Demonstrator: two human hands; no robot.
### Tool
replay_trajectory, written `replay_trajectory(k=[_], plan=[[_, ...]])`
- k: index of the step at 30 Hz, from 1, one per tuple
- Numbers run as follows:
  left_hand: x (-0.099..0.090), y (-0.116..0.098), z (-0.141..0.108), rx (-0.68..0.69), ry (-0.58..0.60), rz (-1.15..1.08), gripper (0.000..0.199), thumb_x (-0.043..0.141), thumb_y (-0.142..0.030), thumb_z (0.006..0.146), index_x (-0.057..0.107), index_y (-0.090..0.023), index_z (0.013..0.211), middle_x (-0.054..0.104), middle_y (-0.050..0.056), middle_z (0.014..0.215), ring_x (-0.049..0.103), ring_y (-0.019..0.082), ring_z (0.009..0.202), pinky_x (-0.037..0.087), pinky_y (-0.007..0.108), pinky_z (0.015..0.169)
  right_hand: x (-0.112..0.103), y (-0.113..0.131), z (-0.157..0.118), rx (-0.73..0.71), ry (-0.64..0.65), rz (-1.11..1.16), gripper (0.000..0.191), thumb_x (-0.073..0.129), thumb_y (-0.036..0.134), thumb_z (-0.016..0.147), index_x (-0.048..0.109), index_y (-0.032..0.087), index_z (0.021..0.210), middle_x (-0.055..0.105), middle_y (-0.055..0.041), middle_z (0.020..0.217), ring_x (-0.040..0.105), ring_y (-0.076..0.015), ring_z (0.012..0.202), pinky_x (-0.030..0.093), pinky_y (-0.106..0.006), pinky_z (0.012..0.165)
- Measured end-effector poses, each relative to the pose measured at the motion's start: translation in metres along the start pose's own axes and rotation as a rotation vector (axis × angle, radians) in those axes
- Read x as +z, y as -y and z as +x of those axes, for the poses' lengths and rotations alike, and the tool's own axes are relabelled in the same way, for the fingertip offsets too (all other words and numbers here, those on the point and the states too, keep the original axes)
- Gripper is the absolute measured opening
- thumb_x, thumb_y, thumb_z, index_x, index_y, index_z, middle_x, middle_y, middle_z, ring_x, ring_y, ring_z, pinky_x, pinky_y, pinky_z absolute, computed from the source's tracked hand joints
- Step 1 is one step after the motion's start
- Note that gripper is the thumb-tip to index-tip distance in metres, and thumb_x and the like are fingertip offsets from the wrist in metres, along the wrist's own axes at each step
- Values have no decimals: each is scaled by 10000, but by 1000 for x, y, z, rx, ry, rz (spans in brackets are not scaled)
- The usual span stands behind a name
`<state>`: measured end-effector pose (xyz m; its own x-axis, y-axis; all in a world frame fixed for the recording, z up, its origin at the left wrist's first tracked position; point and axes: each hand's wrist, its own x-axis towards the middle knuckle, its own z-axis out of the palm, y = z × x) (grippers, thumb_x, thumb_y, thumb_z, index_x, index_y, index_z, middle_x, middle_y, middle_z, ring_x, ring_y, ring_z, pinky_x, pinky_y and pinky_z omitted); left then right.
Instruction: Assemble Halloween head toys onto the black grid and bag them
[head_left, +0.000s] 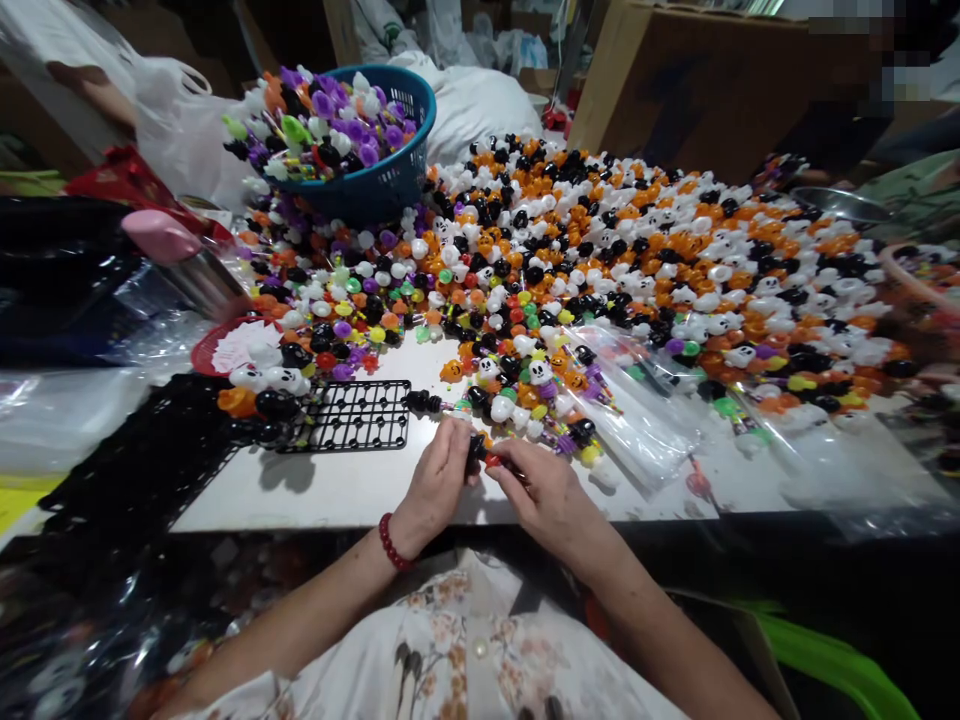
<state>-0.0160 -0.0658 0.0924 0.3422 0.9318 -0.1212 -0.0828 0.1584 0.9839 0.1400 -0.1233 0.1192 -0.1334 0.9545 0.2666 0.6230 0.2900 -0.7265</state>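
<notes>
Both hands meet near the front edge of the white table. My left hand (437,482) is closed around a small Halloween figure tube (478,448) with a black part, partly hidden by the fingers. My right hand (546,492) pinches the same tube's other end, where red shows at the fingertips. A bit of orange is visible beside the hands; whether it belongs to the tube I cannot tell. Just left of my hands, another black-topped tube (427,402) lies by the black grid tray (358,413). Several white, orange and black figures (274,385) stand at the tray's left end.
A large heap of Halloween figures (637,240) covers the table's back and right. Behind it on the left stands a full blue basket (420,105). Clear plastic bags (637,430) lie to the right. A pink-lidded flask (184,260) leans at left, near stacked black grids (142,470).
</notes>
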Motion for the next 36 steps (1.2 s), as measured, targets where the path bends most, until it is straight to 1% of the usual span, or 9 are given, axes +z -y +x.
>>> replay_trajectory(k=[5, 10, 15, 19, 21, 23, 27, 32, 36], plan=[[-5, 1, 4, 126, -30, 315, 280, 482, -442, 955, 542, -230, 782, 481, -6, 698, 443, 152, 651, 368, 267, 630, -1, 1, -1, 102, 36, 90, 126, 517, 217, 953, 534, 213, 1078, 663, -43, 949, 640, -188, 860, 499, -306, 780], [-3, 2, 4, 103, 32, 398, 336, 376, -424, 989, 487, -222, 745, 468, -10, 689, 429, 149, 648, 355, 277, 629, 0, 2, 1, 119, 74, 196, 23, 545, 234, 942, 554, 215, 953, 649, 0, 871, 617, -155, 788, 461, -266, 724], [1, 2, -2, 106, 25, 446, 338, 337, -457, 995, 457, -223, 783, 460, -18, 706, 422, 149, 656, 352, 289, 647, 10, 0, 7, 151, 50, 255, 76, 564, 268, 936, 540, 204, 901, 631, 15, 810, 593, -137, 726, 451, -254, 690], [-4, 3, 9, 11, -55, 285, 384, 336, -558, 970, 483, -224, 853, 500, 7, 793, 471, 158, 716, 398, 282, 643, 22, -11, 14, 217, 29, 292, 336, 622, 362, 909, 515, 201, 1184, 660, -11, 874, 633, -163, 755, 511, -278, 689], [-13, 5, 23, -31, -146, 181, 394, 342, -594, 953, 474, -230, 881, 511, 5, 805, 484, 152, 694, 406, 271, 604, 25, -22, 18, 216, -11, 251, 556, 625, 370, 905, 401, 208, 1387, 675, -59, 1011, 663, -190, 837, 553, -316, 742], [-27, 7, 42, -1, -256, 162, 385, 345, -600, 946, 458, -235, 896, 525, 1, 819, 502, 149, 693, 421, 265, 605, 24, -35, 21, 156, -99, 113, 603, 576, 342, 927, 338, 208, 1465, 642, -117, 1169, 661, -230, 983, 565, -381, 848], [-65, 10, 87, 106, -347, 576, 344, 280, -507, 973, 474, -232, 902, 553, -1, 792, 538, 161, 721, 441, 273, 656, 16, -56, 20, 4, -256, -210, 461, 502, 292, 951, 465, 200, 1401, 493, -158, 1412, 503, -295, 1298, 473, -479, 1057], [-92, 8, 146, 110, -265, 986, 237, 403, -302, 910, 573, -198, 782, 613, 64, 826, 571, 222, 877, 437, 334, 814, 13, -62, 12, -38, -239, -312, 343, 467, 257, 970, 567, 184, 1290, 495, -162, 1405, 511, -275, 1301, 498, -429, 1047], [-90, 1, 195, 103, -312, 1151, 310, 482, -354, 896, 603, -150, 1096, 596, 158, 1136, 522, 290, 1124, 383, 388, 968, 18, -59, 12, -41, -203, -299, 313, 452, 216, 965, 600, 188, 1239, 539, -155, 1353, 559, -263, 1244, 525, -414, 1013]])
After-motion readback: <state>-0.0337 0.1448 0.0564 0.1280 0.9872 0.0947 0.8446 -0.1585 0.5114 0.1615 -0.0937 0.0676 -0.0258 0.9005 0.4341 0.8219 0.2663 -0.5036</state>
